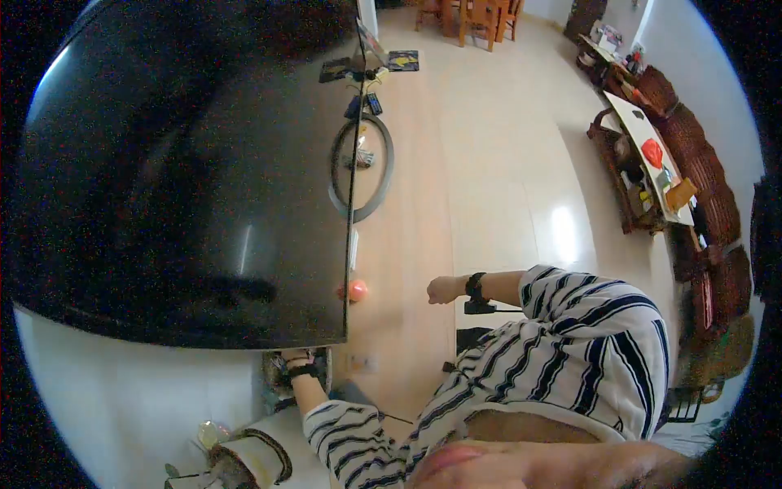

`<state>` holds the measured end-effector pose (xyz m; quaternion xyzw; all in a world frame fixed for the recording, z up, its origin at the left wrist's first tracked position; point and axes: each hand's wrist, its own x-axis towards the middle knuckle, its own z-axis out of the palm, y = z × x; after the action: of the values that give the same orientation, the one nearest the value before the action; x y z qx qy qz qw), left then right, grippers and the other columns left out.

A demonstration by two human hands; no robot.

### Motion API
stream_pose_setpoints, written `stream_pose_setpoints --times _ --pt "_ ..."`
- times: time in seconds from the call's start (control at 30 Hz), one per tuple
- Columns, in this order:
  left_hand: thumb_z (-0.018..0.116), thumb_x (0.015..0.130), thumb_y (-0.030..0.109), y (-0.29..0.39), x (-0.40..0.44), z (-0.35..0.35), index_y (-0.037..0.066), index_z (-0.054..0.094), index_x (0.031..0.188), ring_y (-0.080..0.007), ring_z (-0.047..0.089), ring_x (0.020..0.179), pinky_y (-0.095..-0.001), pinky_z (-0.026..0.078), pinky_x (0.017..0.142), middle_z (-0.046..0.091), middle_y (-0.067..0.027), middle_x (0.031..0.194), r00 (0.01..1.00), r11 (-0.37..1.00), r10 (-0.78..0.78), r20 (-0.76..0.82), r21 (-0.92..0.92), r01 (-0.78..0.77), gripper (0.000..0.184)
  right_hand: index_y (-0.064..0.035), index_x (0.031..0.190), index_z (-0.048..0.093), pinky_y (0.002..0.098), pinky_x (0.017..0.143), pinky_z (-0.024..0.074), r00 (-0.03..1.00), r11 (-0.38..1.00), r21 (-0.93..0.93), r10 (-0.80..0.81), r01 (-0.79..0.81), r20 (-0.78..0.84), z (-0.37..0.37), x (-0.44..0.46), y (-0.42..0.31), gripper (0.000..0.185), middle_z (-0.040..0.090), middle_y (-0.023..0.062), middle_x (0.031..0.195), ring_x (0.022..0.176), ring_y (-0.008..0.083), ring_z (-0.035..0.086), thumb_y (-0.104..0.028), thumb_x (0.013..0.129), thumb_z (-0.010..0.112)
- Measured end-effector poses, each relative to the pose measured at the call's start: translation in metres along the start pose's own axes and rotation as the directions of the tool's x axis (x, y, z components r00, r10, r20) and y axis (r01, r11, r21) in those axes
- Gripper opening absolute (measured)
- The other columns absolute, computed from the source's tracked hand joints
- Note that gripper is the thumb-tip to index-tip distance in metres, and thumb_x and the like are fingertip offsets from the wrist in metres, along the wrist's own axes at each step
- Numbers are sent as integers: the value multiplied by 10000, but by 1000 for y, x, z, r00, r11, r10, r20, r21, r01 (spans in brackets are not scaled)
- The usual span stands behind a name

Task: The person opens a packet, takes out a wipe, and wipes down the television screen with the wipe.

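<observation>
My right hand (446, 289) is held over the front edge of the light wooden cabinet top (407, 244). Its fingers are curled into a fist, with nothing visible in them, and a black band circles the wrist. My left hand (298, 356) reaches in at the lower corner of a large black television (187, 187). Its fingers are hidden by the screen's edge and the dim things there. Close to it is a small dark-framed container (277, 379), its contents too unclear to name. A round orange-red object (357, 290) rests on the cabinet top, partly behind the screen.
A grey oval ring (384, 175) lies on the cabinet top under the screen, with small dark items (374, 103) beyond. Across the tiled floor (513, 163) stand a coffee table (643, 155) and a brown sofa (705, 155). Wooden chairs (481, 20) are at the far end.
</observation>
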<state>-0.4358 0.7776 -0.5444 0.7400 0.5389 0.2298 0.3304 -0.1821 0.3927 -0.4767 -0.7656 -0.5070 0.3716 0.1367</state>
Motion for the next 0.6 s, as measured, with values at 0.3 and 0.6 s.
stream_pose_setpoints --times 0.3,0.6 --pt "484 848 253 -3 -5 -23 65 435 1188 -252 496 989 -382 398 843 519 -103 1081 984 916 -179 3 -364 168 391 16 613 576 435 616 448 990 994 -94 -39 52 134 4 12 -17 371 590 163 640 637 325 569 -310 765 482" --pt "476 862 248 -12 -12 -32 28 443 1170 -244 496 980 -365 396 845 527 -100 1066 948 742 -314 49 -610 278 380 -11 632 585 425 615 455 994 991 -132 -22 36 106 7 23 -16 346 596 147 701 675 295 574 -302 782 473"
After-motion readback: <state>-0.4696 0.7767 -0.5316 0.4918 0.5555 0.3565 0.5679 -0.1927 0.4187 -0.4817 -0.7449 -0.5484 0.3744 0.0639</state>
